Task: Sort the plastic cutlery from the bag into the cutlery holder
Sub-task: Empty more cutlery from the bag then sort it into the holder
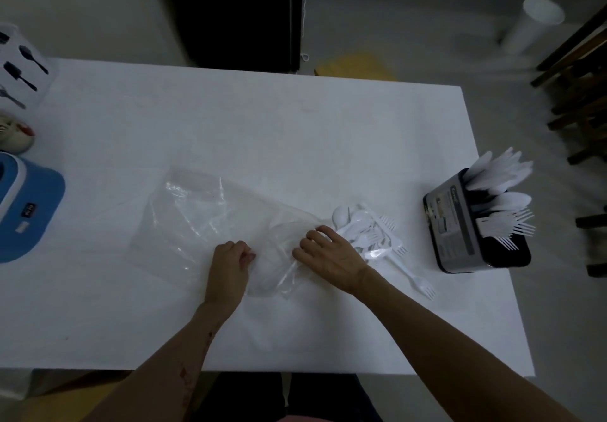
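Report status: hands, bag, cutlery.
Left hand grips the bag; right hand rests at its mouth. Loose cutlery pile beside it. Holder partly filled, path clear.
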The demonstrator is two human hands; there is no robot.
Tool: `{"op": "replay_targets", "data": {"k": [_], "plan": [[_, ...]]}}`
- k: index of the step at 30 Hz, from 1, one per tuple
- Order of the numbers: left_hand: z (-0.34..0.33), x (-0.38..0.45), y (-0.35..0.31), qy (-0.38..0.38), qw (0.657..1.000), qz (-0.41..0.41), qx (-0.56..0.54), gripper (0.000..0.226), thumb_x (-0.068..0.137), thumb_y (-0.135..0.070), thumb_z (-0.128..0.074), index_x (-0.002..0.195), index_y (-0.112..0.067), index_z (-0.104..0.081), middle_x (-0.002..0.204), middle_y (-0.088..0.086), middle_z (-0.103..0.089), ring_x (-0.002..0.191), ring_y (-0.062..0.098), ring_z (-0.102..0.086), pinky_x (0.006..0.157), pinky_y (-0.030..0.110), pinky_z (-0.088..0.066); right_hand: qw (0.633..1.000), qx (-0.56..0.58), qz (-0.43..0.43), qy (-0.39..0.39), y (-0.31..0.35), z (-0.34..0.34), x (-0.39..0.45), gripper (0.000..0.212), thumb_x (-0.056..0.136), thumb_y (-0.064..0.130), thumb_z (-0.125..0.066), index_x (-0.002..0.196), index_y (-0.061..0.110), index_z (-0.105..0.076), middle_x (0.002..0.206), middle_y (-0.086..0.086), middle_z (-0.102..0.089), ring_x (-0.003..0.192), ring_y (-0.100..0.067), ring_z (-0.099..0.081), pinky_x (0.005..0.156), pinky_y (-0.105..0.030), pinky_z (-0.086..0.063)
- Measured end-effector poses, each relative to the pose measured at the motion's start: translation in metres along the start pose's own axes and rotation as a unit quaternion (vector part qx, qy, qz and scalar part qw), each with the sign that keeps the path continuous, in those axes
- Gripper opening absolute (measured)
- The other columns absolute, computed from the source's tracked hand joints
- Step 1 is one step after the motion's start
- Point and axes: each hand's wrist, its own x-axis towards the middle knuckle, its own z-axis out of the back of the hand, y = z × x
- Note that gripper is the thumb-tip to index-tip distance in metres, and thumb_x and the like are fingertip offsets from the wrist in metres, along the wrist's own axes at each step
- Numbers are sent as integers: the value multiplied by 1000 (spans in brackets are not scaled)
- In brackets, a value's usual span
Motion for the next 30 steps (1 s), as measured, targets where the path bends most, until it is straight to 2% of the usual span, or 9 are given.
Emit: {"op": "replay_targets", "data": {"k": [2, 4, 8, 13, 16, 18, 24, 27, 30], "plan": [[0, -1, -3, 4, 1000, -17, 17, 7, 87, -4, -61, 83, -7, -64, 79, 9, -58, 82, 23, -48, 70, 32, -43, 1000, -4, -9, -1, 5, 0, 0, 26, 91, 3, -41, 94, 15, -64, 84, -4, -62, 82, -24, -59, 91, -38, -47], [-3, -3, -3, 7, 998, -52, 31, 14, 88, -2, -59, 100, -6, -66, 94, 11, -60, 93, 25, -49, 82, 35, -48, 1000, -2, -18, 2, 12, -2, 4, 23, 89, 4, -44, 93, 14, -64, 84, -5, -62, 82, -25, -59, 92, -41, -49], [-11, 4, 5, 27, 995, -85, 49, 35, 90, 0, -57, 124, -9, -62, 136, 13, -54, 129, 35, -43, 108, 37, -34, 1000, 14, -19, 12, 23, -3, 7, 17, 83, -1, -49, 80, 9, -62, 79, -8, -62, 76, -26, -58, 78, -39, -52], [-19, 8, 13, 49, 985, -118, 120, 43, 90, 2, -53, 132, -9, -55, 137, 18, -53, 131, 42, -42, 112, 44, -32, 999, -7, -24, 31, 23, 0, -5, 14, 82, 2, -51, 83, 10, -62, 76, -6, -59, 73, -23, -54, 66, -34, -46], [-22, 8, 18, 95, 988, -79, 90, 54, 95, 3, -43, 145, -15, -34, 153, 10, -30, 145, 34, -20, 119, 33, -11, 996, -23, -77, 28, 11, 3, -14, 21, 82, 3, -49, 88, 13, -65, 77, -4, -60, 73, -24, -55, 74, -35, -44], [-22, 10, 18, 75, 992, -65, 80, 54, 94, 7, -40, 144, -13, -36, 153, 6, -25, 145, 33, -19, 116, 25, -10, 993, -30, -111, 20, -2, 9, -22, 25, 81, 3, -47, 90, 15, -67, 78, -3, -61, 75, -25, -57, 84, -37, -42], [-2, 7, 28, 4, 997, 8, 71, 42, 94, 5, -47, 133, -6, -54, 145, 15, -44, 142, 39, -23, 114, 43, -29, 983, -30, -179, 40, -40, 16, -49, 27, 77, 3, -55, 95, 17, -70, 84, -3, -65, 82, -28, -63, 99, -41, -39], [4, 5, 30, 16, 999, -14, 41, 43, 95, 4, -44, 137, -4, -49, 148, 18, -39, 144, 37, -17, 117, 43, -21, 979, 9, -194, 58, -43, 14, -53, 42, 67, -4, -71, 105, 13, -70, 96, -6, -66, 89, -30, -63, 101, -44, -42], [9, -4, 14, 44, 998, -50, 11, 63, 87, 11, -42, 147, -9, -33, 156, 11, -25, 147, 27, -6, 119, 44, -3, 974, 45, -206, 80, -33, 16, -45, 60, 58, -4, -68, 116, 10, -65, 112, -10, -64, 101, -33, -61, 104, -46, -38]]}}
